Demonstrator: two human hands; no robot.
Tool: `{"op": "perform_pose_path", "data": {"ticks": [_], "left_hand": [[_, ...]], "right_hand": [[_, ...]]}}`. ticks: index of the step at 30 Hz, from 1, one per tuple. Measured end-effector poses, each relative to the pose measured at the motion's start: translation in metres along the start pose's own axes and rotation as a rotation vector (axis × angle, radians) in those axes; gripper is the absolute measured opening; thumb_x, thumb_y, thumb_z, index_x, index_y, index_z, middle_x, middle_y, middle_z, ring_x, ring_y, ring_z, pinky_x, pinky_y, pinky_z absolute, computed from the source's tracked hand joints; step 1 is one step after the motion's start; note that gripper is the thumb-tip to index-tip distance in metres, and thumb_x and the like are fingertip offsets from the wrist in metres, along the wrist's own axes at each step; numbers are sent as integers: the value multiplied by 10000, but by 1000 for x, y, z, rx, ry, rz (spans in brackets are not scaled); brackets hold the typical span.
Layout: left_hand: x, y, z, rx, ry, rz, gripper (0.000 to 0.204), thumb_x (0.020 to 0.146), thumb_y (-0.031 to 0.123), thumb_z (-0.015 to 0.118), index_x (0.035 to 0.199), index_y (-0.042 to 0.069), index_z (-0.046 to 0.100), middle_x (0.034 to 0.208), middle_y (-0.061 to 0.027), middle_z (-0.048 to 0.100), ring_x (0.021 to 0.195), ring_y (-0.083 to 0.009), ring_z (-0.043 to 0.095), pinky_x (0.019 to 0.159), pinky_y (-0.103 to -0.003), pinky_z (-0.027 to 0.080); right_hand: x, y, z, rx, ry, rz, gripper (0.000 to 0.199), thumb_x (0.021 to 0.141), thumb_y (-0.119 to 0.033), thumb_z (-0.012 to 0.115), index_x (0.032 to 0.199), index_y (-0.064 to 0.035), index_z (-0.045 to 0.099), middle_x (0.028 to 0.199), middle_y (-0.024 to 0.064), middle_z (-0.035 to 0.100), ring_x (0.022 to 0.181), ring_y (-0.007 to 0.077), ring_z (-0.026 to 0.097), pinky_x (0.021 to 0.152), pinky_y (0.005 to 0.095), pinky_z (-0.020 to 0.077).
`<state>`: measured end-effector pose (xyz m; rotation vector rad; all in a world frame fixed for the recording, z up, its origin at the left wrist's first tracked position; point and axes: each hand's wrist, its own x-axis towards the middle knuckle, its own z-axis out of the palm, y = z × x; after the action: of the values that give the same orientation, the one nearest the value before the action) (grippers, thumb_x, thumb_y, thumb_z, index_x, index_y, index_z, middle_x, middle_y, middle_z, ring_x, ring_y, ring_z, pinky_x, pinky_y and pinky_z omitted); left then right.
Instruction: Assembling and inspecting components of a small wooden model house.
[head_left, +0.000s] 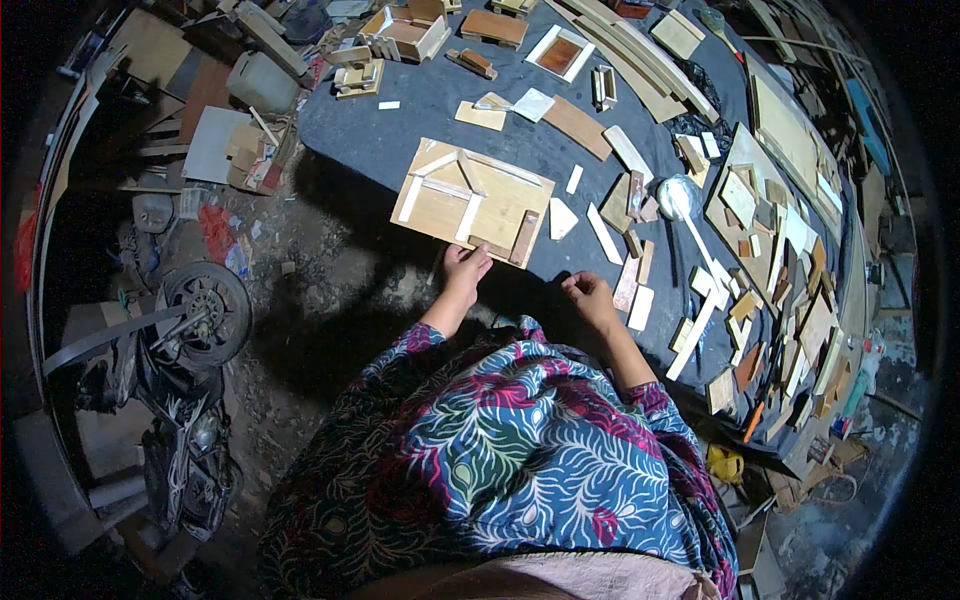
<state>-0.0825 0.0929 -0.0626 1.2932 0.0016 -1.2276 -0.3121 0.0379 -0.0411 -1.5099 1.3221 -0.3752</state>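
A pale plywood board [498, 205] lies near the front edge of the dark table [420, 110]. Thin light wood strips [440, 180] lie on the board in a house-like outline, and a darker brown strip [524, 238] sits at its near right corner. My left hand [466, 268] rests at the board's near edge, fingers curled against it, holding nothing that I can see. My right hand [588, 296] lies on the table to the right, fingers bent, close to a pinkish wood strip [627, 284]. Both sleeves are a colourful patterned cloth.
Many small wood offcuts [770, 300] cover the right side of the table, with a long-handled metal ladle [680, 200] among them. Small wooden boxes and frames [405, 32] stand at the back. A scooter wheel [205, 312] and scrap boards lie on the floor to the left.
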Motion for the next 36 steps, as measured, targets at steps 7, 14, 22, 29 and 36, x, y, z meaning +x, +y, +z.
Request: {"op": "perform_pose_path", "data": {"ticks": [7,14,22,29,36], "left_hand": [[-4,-2,8,-45,20,28,280,747,50,601,961,60,421,903,-47,498,726,-138,501,716,-300,453],[1,-3,3,6,37,-22,283,755,88,600,965,70,412,929,-50,497,812,-158,515,775,-321,445],[-3,-4,4,-54,21,-33,466,757,160,611,1099,60,311,992,-101,477,878,-213,512,812,-348,427],[-15,0,-5,-51,143,-13,537,758,230,622,1141,89,273,1034,-94,460,890,-214,515,811,-351,418],[-17,2,-5,-26,156,-9,518,775,173,597,1168,43,285,1032,-123,481,932,-241,518,829,-345,419]], "right_hand": [[0,8,-6,49,10,-13,86,739,-67,584,784,5,568,708,64,605,661,120,564,633,241,434],[-2,8,-8,64,-2,17,67,751,-42,566,785,16,565,721,58,605,676,106,561,637,231,432],[-13,0,-20,133,28,61,65,752,-42,567,788,12,572,710,41,597,668,98,549,632,223,429],[-37,23,-40,247,82,164,78,759,-75,575,774,2,576,699,1,569,642,74,502,600,211,403],[-59,33,-46,330,127,139,44,756,-35,568,787,-2,568,725,14,571,687,88,533,641,210,419]]}}
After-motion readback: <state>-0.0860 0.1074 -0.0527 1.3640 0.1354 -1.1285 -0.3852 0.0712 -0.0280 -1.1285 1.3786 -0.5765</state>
